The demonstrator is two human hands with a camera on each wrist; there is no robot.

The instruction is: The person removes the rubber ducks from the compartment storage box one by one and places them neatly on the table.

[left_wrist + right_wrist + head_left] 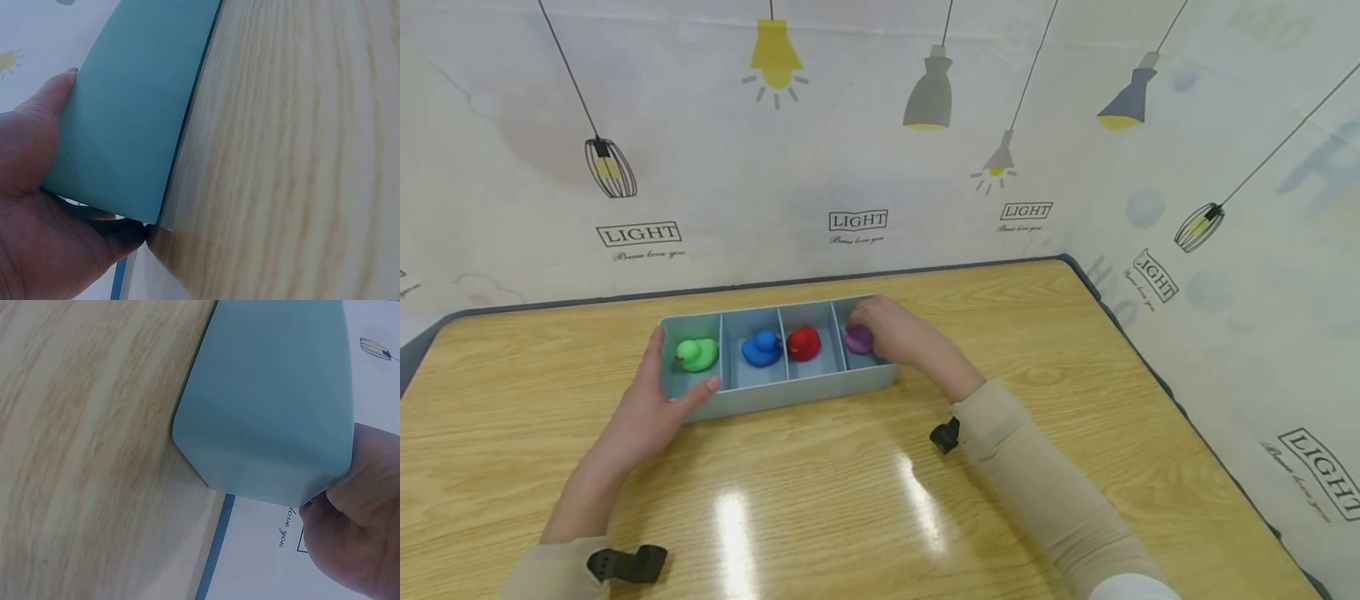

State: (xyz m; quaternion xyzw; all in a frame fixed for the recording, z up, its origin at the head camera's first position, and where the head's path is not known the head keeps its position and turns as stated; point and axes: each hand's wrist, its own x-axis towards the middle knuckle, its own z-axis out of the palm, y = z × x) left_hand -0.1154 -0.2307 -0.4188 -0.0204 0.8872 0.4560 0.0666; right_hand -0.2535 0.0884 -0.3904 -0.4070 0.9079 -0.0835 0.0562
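Note:
A pale blue-grey box [820, 387] with a row of compartments lies on the table. My left hand [651, 404] holds its left end, thumb on the front rim, fingers along the end wall; the left wrist view shows this hand [44, 206] around the corner. In the rightmost compartment sits a purple toy duck [858, 340], with the curled fingers of my right hand [895, 333] on it. Its fingertips are hidden. The right wrist view has this hand [362, 519] over the box's end. A green duck [698, 355], blue duck [762, 349] and red duck [804, 342] occupy the other compartments.
The wood-grain table [820, 500] has a dark edge, with a pale wall [715, 150] printed with hanging lamps behind it and to the right. Each wrist wears a black strap [627, 564].

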